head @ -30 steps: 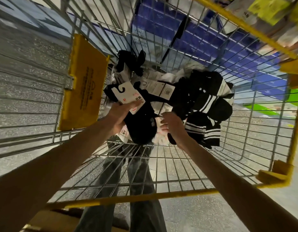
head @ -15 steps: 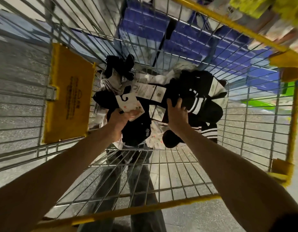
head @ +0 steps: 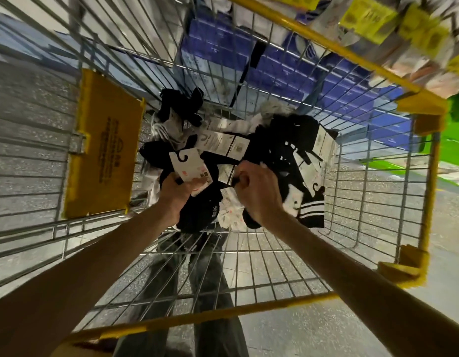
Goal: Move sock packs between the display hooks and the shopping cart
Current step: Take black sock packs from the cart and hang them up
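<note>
Fingers (head: 183,188) of my left hand (head: 175,199) pinch a black sock pack (head: 189,167) by its white card, its hook pointing at the cart's (head: 197,315) far end. My right hand (head: 256,194) is clenched on another dark pack (head: 272,150) in the cart's bottom, so it is nearer the pile.

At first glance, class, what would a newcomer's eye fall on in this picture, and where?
Two bare forearms reach down into a wire shopping cart with a yellow rim. At its middle the left hand holds a black sock pack by its white card, and the right hand grips into the pile of black and striped packs beside it. A yellow panel hangs on the cart's left wall.
</note>
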